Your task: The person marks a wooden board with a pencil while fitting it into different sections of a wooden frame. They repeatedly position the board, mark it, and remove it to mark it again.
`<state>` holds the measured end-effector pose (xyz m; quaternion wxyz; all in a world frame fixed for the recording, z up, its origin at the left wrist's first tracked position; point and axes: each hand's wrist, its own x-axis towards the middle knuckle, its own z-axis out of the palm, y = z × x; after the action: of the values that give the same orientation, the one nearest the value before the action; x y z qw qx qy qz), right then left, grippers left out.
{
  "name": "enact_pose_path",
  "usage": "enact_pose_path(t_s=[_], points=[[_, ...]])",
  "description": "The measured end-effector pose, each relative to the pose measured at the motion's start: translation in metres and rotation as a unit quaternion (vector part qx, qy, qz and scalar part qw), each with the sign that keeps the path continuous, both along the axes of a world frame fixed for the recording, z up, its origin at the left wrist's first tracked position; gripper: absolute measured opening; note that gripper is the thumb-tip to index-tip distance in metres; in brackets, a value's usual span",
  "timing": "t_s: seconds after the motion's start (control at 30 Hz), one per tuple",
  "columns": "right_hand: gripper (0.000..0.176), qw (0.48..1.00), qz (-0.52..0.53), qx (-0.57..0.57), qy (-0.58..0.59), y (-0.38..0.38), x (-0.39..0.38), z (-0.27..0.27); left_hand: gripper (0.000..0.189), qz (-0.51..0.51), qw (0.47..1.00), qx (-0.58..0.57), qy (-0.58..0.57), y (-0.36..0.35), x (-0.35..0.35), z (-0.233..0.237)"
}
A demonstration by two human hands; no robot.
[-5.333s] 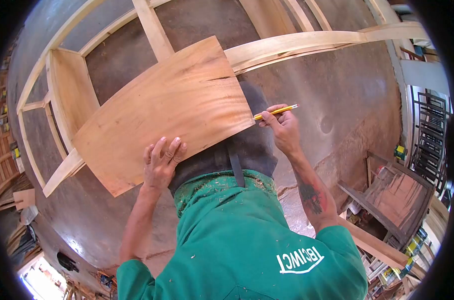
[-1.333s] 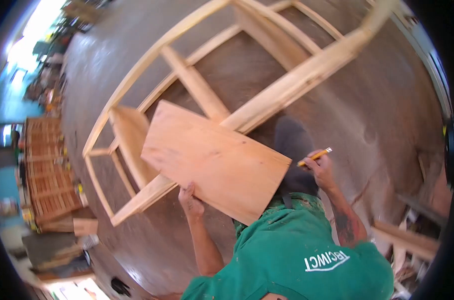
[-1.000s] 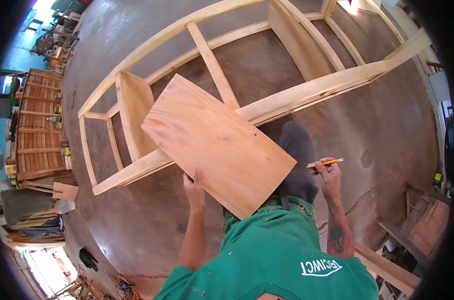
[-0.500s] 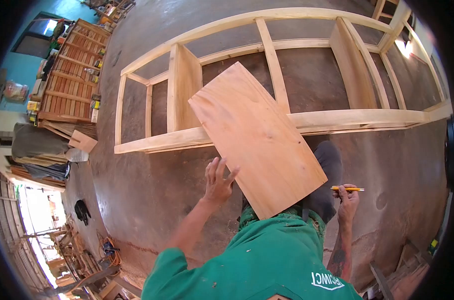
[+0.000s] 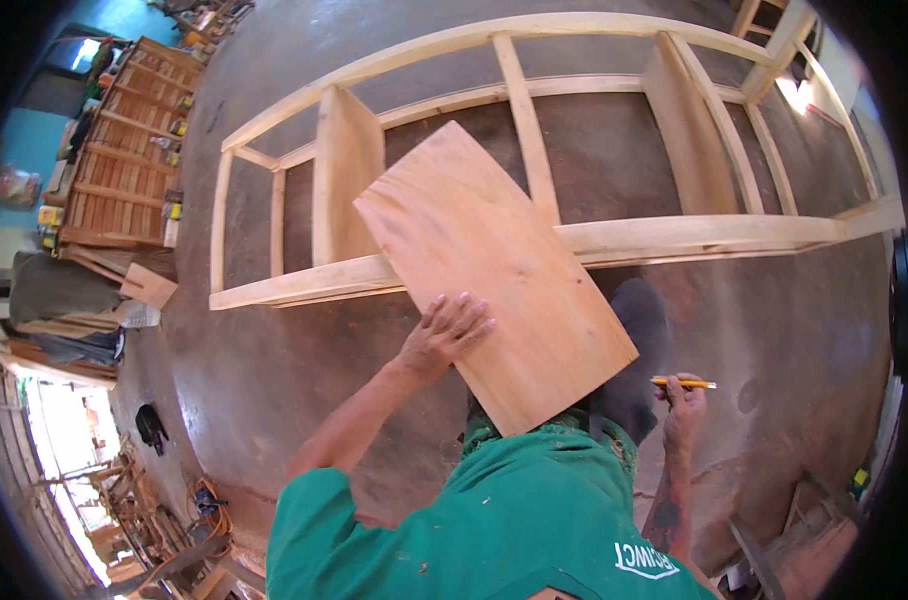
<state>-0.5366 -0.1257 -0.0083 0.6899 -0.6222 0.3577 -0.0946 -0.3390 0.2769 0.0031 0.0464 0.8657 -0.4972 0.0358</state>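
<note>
A flat wooden board (image 5: 504, 280) slants across my lap, its far end over the near rail of a pale wooden frame (image 5: 694, 238). My left hand (image 5: 446, 335) lies on the board's left edge, fingers stretched out over the top face. Off the board's right corner, my right hand (image 5: 683, 402) is closed around a yellow pencil (image 5: 684, 383), which points sideways. The pencil does not touch the board.
The frame lies across the floor in front of me, with upright panels (image 5: 352, 170) fixed between its rails. A slatted wooden piece (image 5: 134, 150) stands at the left wall. Cords and scrap wood (image 5: 209, 510) lie at lower left, and a tape measure (image 5: 859, 482) at far right.
My left hand has come from beside the board onto its top face, with the fingers now flat. The whole view has shifted slightly; the pencil stays in my right hand.
</note>
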Motion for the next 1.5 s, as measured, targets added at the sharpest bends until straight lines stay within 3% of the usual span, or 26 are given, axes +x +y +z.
enact_pose_path(t_s=[0.4,0.53,0.63,0.73,0.8,0.87,0.93,1.0,1.03,1.1,1.2,1.27,1.33,1.5], points=[[0.017,1.000,-0.007,0.004,-0.024,0.001,0.007,0.011,0.063,-0.004,0.995,-0.045,0.089,0.001,0.006,0.032],[0.018,0.999,-0.019,0.010,-0.025,0.004,0.003,0.010,0.057,-0.041,0.998,-0.039,0.031,0.001,0.017,0.051],[0.019,0.999,-0.023,0.017,-0.037,0.004,0.001,0.004,0.046,-0.027,0.993,-0.096,0.067,-0.012,0.028,0.100],[0.020,0.999,-0.022,0.018,-0.046,0.001,0.001,0.007,0.047,-0.016,0.968,-0.185,0.166,-0.015,0.049,0.148],[0.019,0.999,-0.016,0.006,-0.050,0.000,0.002,0.009,0.049,0.062,0.963,-0.136,0.223,-0.011,0.056,0.198],[0.019,0.998,-0.025,-0.008,-0.060,-0.002,0.001,0.011,0.053,0.176,0.959,-0.010,0.224,-0.018,0.063,0.263],[0.018,0.998,-0.027,0.002,-0.051,-0.003,-0.003,0.005,0.051,0.321,0.928,0.100,0.159,-0.030,0.074,0.307],[0.017,0.999,-0.025,0.010,-0.046,-0.002,-0.004,-0.001,0.049,0.121,0.992,-0.032,0.025,-0.014,0.103,0.316],[0.016,0.999,-0.029,0.020,-0.041,-0.002,-0.004,-0.003,0.049,0.127,0.991,-0.033,0.024,-0.020,0.113,0.318],[0.016,0.999,-0.020,0.019,-0.036,0.001,-0.001,-0.001,0.049,0.124,0.912,-0.258,0.292,-0.034,0.136,0.319],[0.016,0.998,-0.037,0.023,-0.034,0.005,0.005,0.006,0.045,0.047,0.909,-0.278,0.307,-0.060,0.160,0.304],[0.016,0.998,-0.052,0.028,-0.028,0.008,0.003,0.011,0.041,-0.003,0.938,-0.225,0.263,-0.083,0.184,0.268],[0.017,0.998,-0.052,0.013,-0.039,0.006,0.005,0.012,0.044,0.054,0.950,-0.191,0.241,-0.112,0.187,0.217],[0.017,0.996,-0.075,-0.025,-0.049,-0.001,-0.004,0.022,0.051,0.149,0.929,-0.073,0.332,-0.115,0.190,0.113]])
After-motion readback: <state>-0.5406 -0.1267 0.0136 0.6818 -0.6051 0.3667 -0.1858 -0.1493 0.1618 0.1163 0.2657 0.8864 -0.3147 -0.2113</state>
